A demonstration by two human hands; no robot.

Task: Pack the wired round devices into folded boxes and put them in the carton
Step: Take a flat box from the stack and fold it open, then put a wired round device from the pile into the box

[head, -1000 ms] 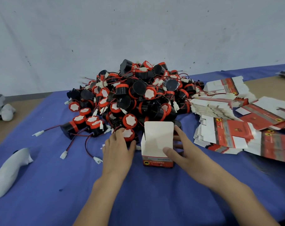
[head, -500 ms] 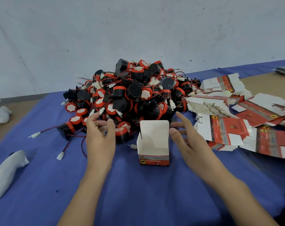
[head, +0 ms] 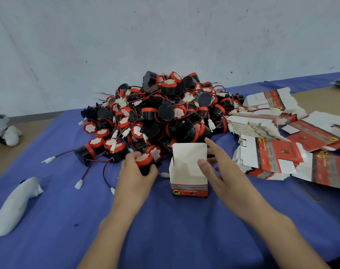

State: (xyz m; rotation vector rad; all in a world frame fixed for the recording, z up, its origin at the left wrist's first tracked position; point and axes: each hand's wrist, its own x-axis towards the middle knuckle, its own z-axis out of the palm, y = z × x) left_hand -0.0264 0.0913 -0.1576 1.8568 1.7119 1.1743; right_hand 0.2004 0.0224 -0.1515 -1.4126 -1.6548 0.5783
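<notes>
One box (head: 188, 171) stands open-topped on the blue-covered table (head: 165, 230), its flap up at the back. Just left of the box, the left grip (head: 136, 177) curls round a red-capped black device (head: 145, 162). The right grip (head: 221, 171) is at the box's right wall, fingers straight and spread, thumb across the open top, holding nothing; whether it touches the card I cannot tell. Behind the box lies the heap of devices (head: 165, 113); right of it, stacks of flat boxes (head: 272, 156). Well left of it lies a white wrapped object (head: 15, 206).
</notes>
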